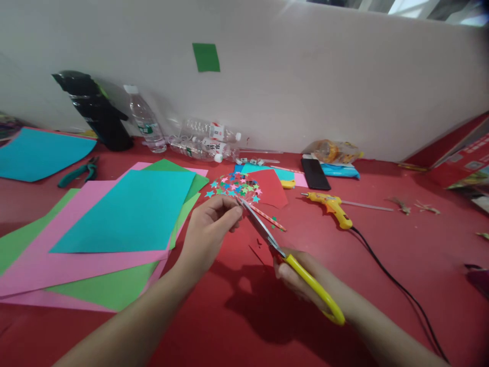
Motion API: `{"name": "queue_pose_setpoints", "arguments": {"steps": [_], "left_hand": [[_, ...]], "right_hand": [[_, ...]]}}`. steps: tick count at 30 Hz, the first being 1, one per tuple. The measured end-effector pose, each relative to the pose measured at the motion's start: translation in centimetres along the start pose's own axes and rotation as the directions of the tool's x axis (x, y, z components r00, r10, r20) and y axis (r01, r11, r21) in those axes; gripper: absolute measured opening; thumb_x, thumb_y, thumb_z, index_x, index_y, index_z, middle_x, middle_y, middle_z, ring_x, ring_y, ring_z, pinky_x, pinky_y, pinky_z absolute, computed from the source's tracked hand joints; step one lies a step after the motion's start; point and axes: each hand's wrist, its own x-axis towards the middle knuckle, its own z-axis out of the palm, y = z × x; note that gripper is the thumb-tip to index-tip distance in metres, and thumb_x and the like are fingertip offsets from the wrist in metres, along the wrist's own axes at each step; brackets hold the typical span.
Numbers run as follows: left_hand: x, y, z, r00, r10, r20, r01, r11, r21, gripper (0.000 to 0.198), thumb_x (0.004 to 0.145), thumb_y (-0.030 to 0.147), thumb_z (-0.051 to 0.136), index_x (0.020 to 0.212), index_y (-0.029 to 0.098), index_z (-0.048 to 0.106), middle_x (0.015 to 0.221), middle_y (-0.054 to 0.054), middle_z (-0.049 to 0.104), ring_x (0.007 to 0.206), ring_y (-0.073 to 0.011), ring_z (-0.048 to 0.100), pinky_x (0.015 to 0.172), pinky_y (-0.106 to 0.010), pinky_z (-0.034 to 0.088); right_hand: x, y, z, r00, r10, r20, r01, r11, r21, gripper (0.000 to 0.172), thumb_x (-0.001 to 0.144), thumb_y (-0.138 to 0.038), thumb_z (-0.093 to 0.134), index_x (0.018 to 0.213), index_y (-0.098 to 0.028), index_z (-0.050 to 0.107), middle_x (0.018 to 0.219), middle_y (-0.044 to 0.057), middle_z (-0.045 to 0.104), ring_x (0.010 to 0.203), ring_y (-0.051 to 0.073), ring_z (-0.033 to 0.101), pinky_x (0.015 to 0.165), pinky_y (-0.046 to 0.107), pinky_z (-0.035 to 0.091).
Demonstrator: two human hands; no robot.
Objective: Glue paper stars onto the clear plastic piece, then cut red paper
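My right hand [301, 275] grips a pair of scissors [263, 228] with yellow handles, its blades pointing up and left. The blade tips meet the fingertips of my left hand [212, 221], which is closed in a pinch. What it pinches is too small or hidden to make out. Just beyond lies a pile of coloured paper stars [235, 184]. A patterned pencil [269, 216] rests behind the blades, and a piece of red paper [269, 186] is to the right of the stars. Tiny dark scraps [259, 243] lie on the table below the blades.
Coloured paper sheets [133, 214] spread at left, near green-handled pliers [78, 172]. A black bottle [99, 112] and clear plastic bottles [145, 120] line the wall. At right are a phone [315, 173], a yellow glue gun [332, 205] with a trailing cord, and a red box [460, 160].
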Motion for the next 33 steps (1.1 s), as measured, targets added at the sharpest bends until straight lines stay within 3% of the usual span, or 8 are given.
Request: {"name": "queue_pose_setpoints", "arguments": {"steps": [9, 20, 27, 33], "left_hand": [[-0.48, 0.22, 0.18, 1.000, -0.003, 0.003, 0.003, 1.000, 0.022, 0.011, 0.075, 0.020, 0.063, 0.065, 0.018, 0.062, 0.061, 0.003, 0.057, 0.055, -0.0090, 0.050, 0.052, -0.022, 0.041], [-0.88, -0.16, 0.52, 0.998, -0.013, 0.068, 0.022, 0.991, -0.128, 0.012, 0.078, 0.016, 0.063, 0.066, 0.018, 0.061, 0.065, 0.004, 0.055, 0.056, -0.0062, 0.050, 0.053, -0.019, 0.041], [-0.74, -0.03, 0.28, 0.998, 0.025, 0.057, -0.023, 0.999, -0.031, 0.012, 0.077, 0.018, 0.063, 0.065, 0.018, 0.061, 0.061, 0.004, 0.055, 0.055, -0.0063, 0.048, 0.051, -0.018, 0.040], [-0.49, 0.23, 0.13, 0.998, 0.018, 0.066, -0.019, 1.000, 0.008, 0.011, 0.074, 0.018, 0.064, 0.064, 0.017, 0.060, 0.059, 0.004, 0.055, 0.055, -0.0064, 0.047, 0.051, -0.018, 0.040]], "right_hand": [[-0.33, -0.63, -0.32, 1.000, -0.012, 0.027, 0.014, 0.998, -0.065, 0.055, 0.088, -0.073, 0.039, 0.084, -0.019, 0.047, 0.064, -0.004, 0.042, 0.056, 0.010, 0.037, 0.050, 0.022, 0.030], [-0.37, -0.74, -0.43, 1.000, -0.022, 0.014, 0.023, 0.998, -0.053, 0.056, 0.087, -0.074, 0.039, 0.085, -0.019, 0.048, 0.066, -0.004, 0.042, 0.057, 0.010, 0.037, 0.050, 0.022, 0.031], [-0.46, -0.77, -0.67, 0.999, -0.019, 0.032, 0.021, 0.997, -0.073, 0.056, 0.087, -0.074, 0.040, 0.084, -0.018, 0.047, 0.069, -0.003, 0.043, 0.057, 0.009, 0.038, 0.051, 0.022, 0.031], [-0.47, -0.16, -0.17, 0.999, -0.022, 0.030, 0.021, 0.999, 0.028, 0.052, 0.088, -0.070, 0.042, 0.080, -0.019, 0.043, 0.062, -0.006, 0.035, 0.052, 0.007, 0.031, 0.048, 0.022, 0.025]]}}
